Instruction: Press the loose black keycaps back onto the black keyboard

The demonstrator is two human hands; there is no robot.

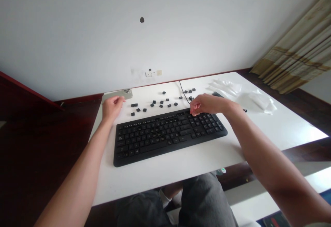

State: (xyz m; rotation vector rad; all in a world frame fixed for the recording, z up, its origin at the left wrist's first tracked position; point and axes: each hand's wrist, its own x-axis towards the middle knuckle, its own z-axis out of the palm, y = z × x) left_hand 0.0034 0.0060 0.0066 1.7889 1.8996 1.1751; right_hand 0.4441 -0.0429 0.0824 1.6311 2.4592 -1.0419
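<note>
A black keyboard (155,147) lies at a slant on the white table, with some of its keycaps off. Over its upper right part, my right hand (204,103) has thumb and fingers pinched together at the keys. What it may be holding is hidden by the fingers. My left hand (113,108) rests loosely closed on the table beyond the keyboard's left end, beside a phone (119,93), and nothing shows in it. Several loose black keycaps (161,106) are scattered behind the keyboard, more of them (190,91) near the cable.
A thin cable (183,91) runs from the keyboard to the table's back edge. Crumpled clear plastic bags (260,101) lie at the right, with a dark object (217,94) partly behind my right hand. Wall sockets (153,73) are behind the table (181,166).
</note>
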